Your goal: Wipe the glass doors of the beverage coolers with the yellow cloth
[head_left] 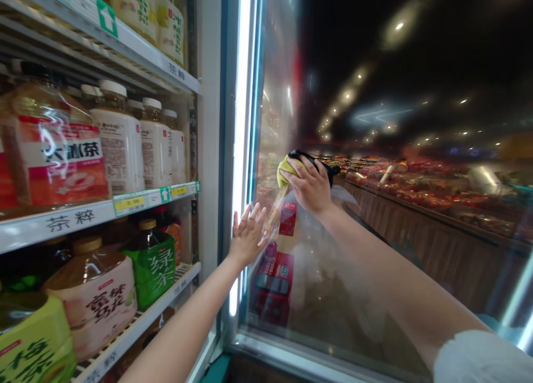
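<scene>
My right hand (310, 184) presses a folded yellow and black cloth (288, 171) against the inner side of a glass door (333, 283). Its fingers are bent over the cloth. Lower and to the left, my left hand (246, 236) is open, with its fingers spread, near the lit strip (244, 122) along the door's hinge side. It holds nothing, and whether it touches the door I cannot tell. The glass looks hazy under my right forearm.
On the left are cooler shelves (79, 219) with bottled teas, among them a large red-labelled bottle (62, 155) and a green-labelled bottle (152, 266). Through the glass show red boxes (281, 266) and a wood-sided produce display (400, 211). A metal frame (291, 355) edges the door's bottom.
</scene>
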`<state>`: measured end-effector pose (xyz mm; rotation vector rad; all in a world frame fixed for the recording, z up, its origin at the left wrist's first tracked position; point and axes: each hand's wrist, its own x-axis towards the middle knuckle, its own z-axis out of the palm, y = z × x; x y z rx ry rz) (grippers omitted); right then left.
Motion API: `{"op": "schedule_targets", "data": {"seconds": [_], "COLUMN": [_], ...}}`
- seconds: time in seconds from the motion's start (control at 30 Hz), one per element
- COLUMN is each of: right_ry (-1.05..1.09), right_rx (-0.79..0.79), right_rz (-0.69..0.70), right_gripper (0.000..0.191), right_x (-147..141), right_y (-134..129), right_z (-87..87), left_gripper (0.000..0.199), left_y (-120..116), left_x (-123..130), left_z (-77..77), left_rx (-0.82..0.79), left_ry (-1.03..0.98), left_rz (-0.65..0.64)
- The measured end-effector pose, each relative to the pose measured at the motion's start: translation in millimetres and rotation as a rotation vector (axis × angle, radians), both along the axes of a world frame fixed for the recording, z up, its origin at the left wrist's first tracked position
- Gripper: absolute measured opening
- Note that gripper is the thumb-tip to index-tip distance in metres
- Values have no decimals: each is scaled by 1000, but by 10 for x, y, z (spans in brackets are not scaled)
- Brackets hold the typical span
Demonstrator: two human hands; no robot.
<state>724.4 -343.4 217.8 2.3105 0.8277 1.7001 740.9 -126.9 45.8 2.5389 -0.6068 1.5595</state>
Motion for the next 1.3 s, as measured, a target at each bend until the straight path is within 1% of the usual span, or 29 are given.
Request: {"op": "schedule_targets", "data": {"seconds": [0.07, 0.1, 0.17, 0.27, 0.33, 0.4, 0.43, 0.5, 0.57, 0.63, 0.7, 0.77, 0.8, 0.83, 0.87, 0.93, 1.0, 1.03, 1.07, 1.1, 1.13, 1.17, 1.23, 1.3], "right_ry": [18, 34, 78, 148, 178, 178, 164, 120, 84, 66, 54, 49, 54, 62, 71, 77, 54, 37, 21, 8, 2, 6, 38, 85], "right_rx": [56, 62, 26, -154, -301, -398, -403, -333, -224, -155, -155, -220, -271, -319, -352, -344, -219, -153, -97, -62, -53, -69, -153, -269], "right_rz": [7, 12, 17, 27, 42, 54, 53, 39, 23, 32, 61, 84, 86, 82, 73, 48, 36, 40, 52, 66, 78, 83, 72, 46], "right_gripper": [40, 41, 42, 40, 36, 32, 30, 29, 31, 32, 31, 29, 28, 27, 27, 29, 31, 33, 34, 35, 36, 36, 35, 34], "right_x": [84, 125, 186, 216, 217, 227, 238, 268, 302, 331, 345, 343, 339, 335, 335, 352, 391, 413, 434, 448, 454, 450, 417, 370], "right_y": [245, 371, 577, 715, 731, 748, 768, 833, 909, 962, 971, 946, 929, 914, 905, 905, 920, 927, 930, 928, 922, 912, 883, 849], "right_z": [62, 59, -9, -156, -174, -87, -18, 115, 159, 75, -85, -197, -199, -155, -65, 210, 498, 599, 654, 656, 609, 524, 308, 163], "left_gripper": [95, 95, 93, 93, 94, 96, 97, 97, 96, 96, 96, 94, 93, 92, 91, 90, 87, 86, 84, 83, 83, 83, 84, 86], "left_y": [16, 15, 4, -1, 16, 44, 61, 95, 126, 154, 182, 212, 227, 242, 254, 271, 273, 269, 262, 253, 243, 234, 216, 196], "left_x": [-7, -15, -36, -68, -79, -79, -75, -65, -60, -69, -89, -110, -116, -117, -113, -91, -62, -50, -41, -37, -37, -40, -51, -58], "left_z": [3, 1, -16, -59, -83, -92, -91, -82, -75, -81, -101, -120, -123, -118, -103, -44, 35, 72, 101, 120, 125, 119, 85, 51], "left_rx": [12, 13, 15, 16, 17, 32, 44, 64, 66, 59, 56, 61, 65, 68, 68, 64, 56, 50, 44, 37, 32, 30, 31, 33], "left_ry": [18, 26, 45, 74, 77, 69, 63, 54, 48, 53, 64, 73, 75, 76, 77, 76, 72, 69, 67, 66, 67, 69, 73, 75], "left_rz": [8, 14, 25, 40, 49, 51, 49, 44, 46, 53, 61, 60, 56, 50, 46, 41, 38, 37, 38, 38, 38, 38, 38, 35]}}
